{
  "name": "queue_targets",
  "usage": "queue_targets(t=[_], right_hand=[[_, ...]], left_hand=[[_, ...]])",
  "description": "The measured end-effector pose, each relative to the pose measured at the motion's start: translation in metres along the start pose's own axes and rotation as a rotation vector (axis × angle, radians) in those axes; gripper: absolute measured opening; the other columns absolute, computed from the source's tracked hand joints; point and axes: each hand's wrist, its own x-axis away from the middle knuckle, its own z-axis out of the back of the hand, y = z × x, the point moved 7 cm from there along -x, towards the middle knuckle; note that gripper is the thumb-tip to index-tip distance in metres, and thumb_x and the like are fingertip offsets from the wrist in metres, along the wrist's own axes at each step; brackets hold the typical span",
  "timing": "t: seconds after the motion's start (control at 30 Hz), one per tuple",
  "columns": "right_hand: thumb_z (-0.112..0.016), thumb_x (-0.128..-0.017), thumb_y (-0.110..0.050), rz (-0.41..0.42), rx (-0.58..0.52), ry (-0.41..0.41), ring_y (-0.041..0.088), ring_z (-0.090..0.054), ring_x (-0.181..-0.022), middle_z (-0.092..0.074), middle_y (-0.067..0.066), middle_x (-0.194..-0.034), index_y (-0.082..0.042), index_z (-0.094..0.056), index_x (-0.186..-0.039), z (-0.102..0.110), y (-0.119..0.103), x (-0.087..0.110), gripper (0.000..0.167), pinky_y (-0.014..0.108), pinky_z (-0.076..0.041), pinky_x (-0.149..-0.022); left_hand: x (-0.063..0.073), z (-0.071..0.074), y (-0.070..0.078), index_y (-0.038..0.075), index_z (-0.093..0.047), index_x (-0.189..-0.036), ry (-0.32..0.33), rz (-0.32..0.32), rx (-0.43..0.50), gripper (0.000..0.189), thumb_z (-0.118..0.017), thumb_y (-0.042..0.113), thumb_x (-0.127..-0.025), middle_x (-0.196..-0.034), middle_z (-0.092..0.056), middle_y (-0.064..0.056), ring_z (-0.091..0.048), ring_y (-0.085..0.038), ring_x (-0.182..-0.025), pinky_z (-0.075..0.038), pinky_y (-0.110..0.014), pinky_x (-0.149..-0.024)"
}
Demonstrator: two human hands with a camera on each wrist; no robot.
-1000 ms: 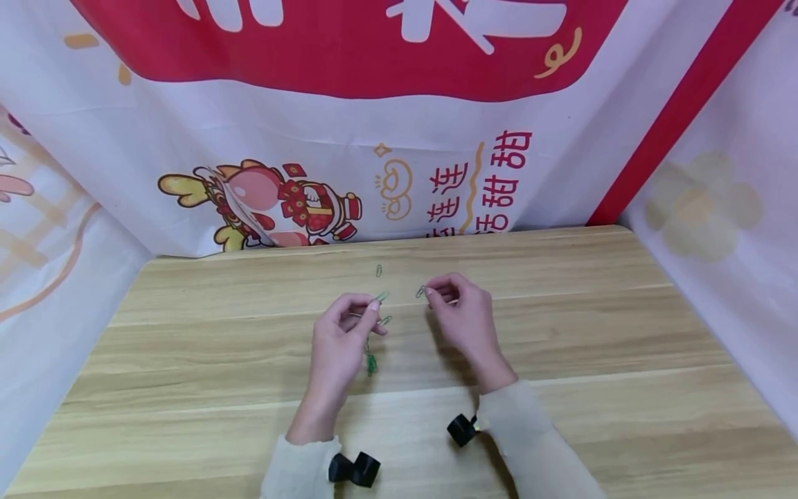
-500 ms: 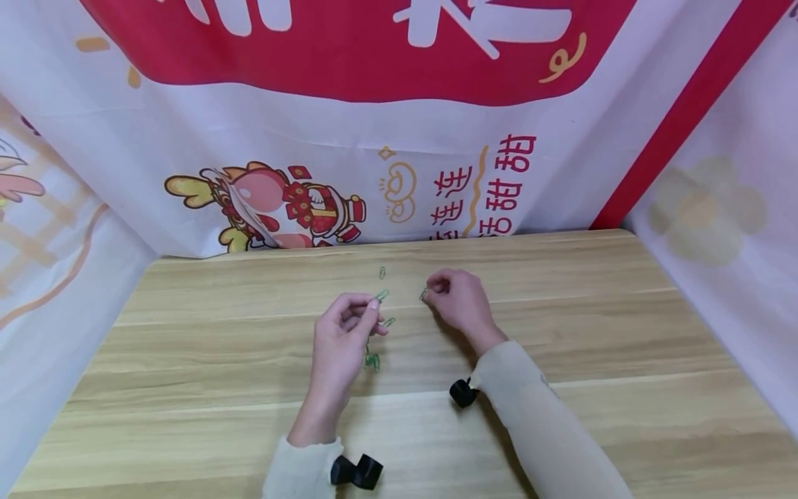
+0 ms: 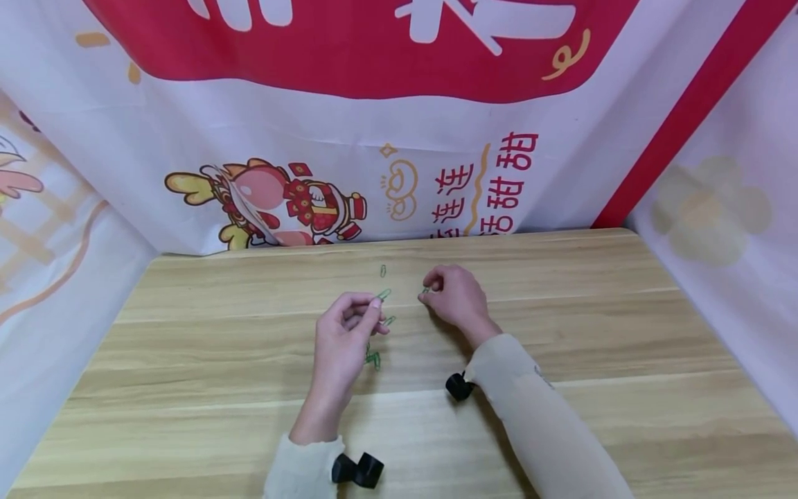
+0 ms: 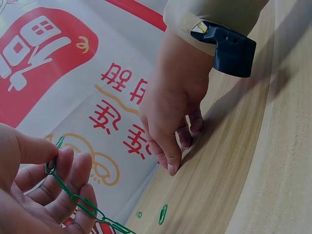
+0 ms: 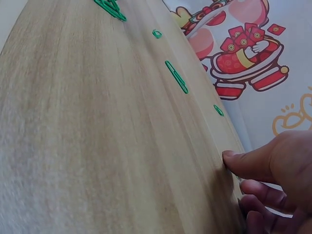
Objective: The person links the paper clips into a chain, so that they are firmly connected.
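Near the middle of the head view, the left hand (image 3: 341, 341) is pinching a green paper clip (image 3: 384, 294) between thumb and fingers, and in the left wrist view a linked chain (image 4: 86, 206) is trailing from it across the lower fingers toward the bottom edge. Right of center in the head view, the right hand (image 3: 460, 296) is bending over the tabletop (image 3: 573, 333), thumb and forefinger standing slightly apart about a further clip (image 3: 425, 291); whether they are gripping it I cannot tell. The step in hand appears to be taking up that single clip while the chain's end is being held ready; the next move is probably calling for a firm fingertip pinch, then a clean lift. One loose clip (image 3: 383, 271) is lying above the hands in the frame, and another green clip (image 3: 390, 321) is showing just beside the left fingertips. Pale wood grain is running across the surface through the lower half. Behind it, a white cloth backdrop (image 3: 280, 125) is filling the upper part, carrying a red shape at the top and a cartoon figure (image 3: 268, 201) left of center; a flower print (image 3: 711, 211) is showing on the right side.
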Motion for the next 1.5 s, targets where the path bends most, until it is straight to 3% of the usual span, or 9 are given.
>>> queue_targets(t=[0.27,0.53,0.7,0.9,1.07,1.2,1.33,1.5], right_hand=[[-0.083,-0.096,-0.028,0.014,0.032,0.0,0.023,-0.06,-0.093,-0.066,0.005,-0.1,-0.015,-0.072,-0.096,0.0,-0.003,0.003,0.017,0.038,-0.051,-0.085],[-0.08,-0.099,-0.032,0.032,0.074,-0.008,0.023,-0.064,-0.09,-0.069,0.005,-0.097,-0.011,-0.071,-0.094,-0.003,0.0,0.008,0.023,0.041,-0.056,-0.089],[-0.077,-0.101,-0.034,0.037,0.035,0.012,0.022,-0.062,-0.084,-0.069,0.004,-0.091,-0.012,-0.069,-0.095,-0.002,0.002,0.015,0.024,0.038,-0.053,-0.08],[-0.075,-0.104,-0.032,-0.013,-0.203,-0.007,0.019,-0.063,-0.073,-0.069,0.005,-0.083,-0.013,-0.069,-0.1,-0.006,0.009,0.033,0.02,0.031,-0.051,-0.067],[-0.074,-0.104,-0.026,-0.085,-0.564,-0.065,0.019,-0.07,-0.067,-0.074,0.012,-0.086,-0.007,-0.069,-0.106,-0.013,0.014,0.047,0.019,0.03,-0.06,-0.062],[-0.072,-0.103,-0.011,-0.069,-0.832,-0.109,0.018,-0.073,-0.077,-0.075,0.019,-0.098,0.0,-0.069,-0.114,-0.012,0.009,0.056,0.015,0.029,-0.064,-0.072],[-0.068,-0.103,-0.002,-0.014,-0.963,-0.16,0.019,-0.076,-0.089,-0.076,0.016,-0.106,0.003,-0.067,-0.125,-0.004,-0.002,0.064,0.022,0.031,-0.066,-0.085],[-0.066,-0.103,0.001,0.064,-0.999,-0.189,0.019,-0.078,-0.095,-0.076,0.014,-0.109,0.005,-0.065,-0.131,0.011,-0.017,0.072,0.028,0.038,-0.066,-0.094]], left_hand=[[0.001,-0.001,0.0,0.007,-0.072,-0.116,-0.01,0.003,-0.004,0.012,-0.068,0.012,-0.106,-0.099,-0.073,-0.006,-0.072,-0.019,-0.083,-0.063,-0.026,-0.082],[0.002,-0.005,0.0,0.007,-0.073,-0.115,-0.028,0.012,-0.001,0.012,-0.07,0.011,-0.105,-0.101,-0.073,-0.009,-0.072,-0.02,-0.084,-0.064,-0.025,-0.081],[0.002,-0.006,0.0,0.007,-0.074,-0.115,-0.03,0.016,-0.01,0.012,-0.071,0.012,-0.105,-0.1,-0.073,-0.008,-0.072,-0.02,-0.083,-0.063,-0.025,-0.081],[0.003,-0.008,0.001,0.007,-0.074,-0.115,-0.036,0.02,-0.009,0.012,-0.07,0.011,-0.105,-0.105,-0.073,-0.016,-0.072,-0.022,-0.084,-0.063,-0.024,-0.08],[0.003,-0.009,-0.001,0.005,-0.074,-0.114,-0.045,0.011,0.005,0.011,-0.07,0.008,-0.104,-0.104,-0.073,-0.017,-0.073,-0.026,-0.085,-0.064,-0.025,-0.079],[0.004,-0.01,-0.002,0.004,-0.074,-0.114,-0.052,0.009,0.008,0.012,-0.07,0.008,-0.104,-0.105,-0.073,-0.02,-0.073,-0.023,-0.083,-0.064,-0.025,-0.079],[0.004,-0.01,-0.002,0.005,-0.074,-0.114,-0.046,0.008,0.009,0.012,-0.071,0.009,-0.104,-0.105,-0.073,-0.021,-0.072,-0.023,-0.082,-0.063,-0.026,-0.078],[0.005,-0.009,0.002,0.006,-0.074,-0.114,-0.037,0.004,0.004,0.012,-0.071,0.011,-0.104,-0.105,-0.074,-0.019,-0.073,-0.024,-0.083,-0.063,-0.027,-0.079]])
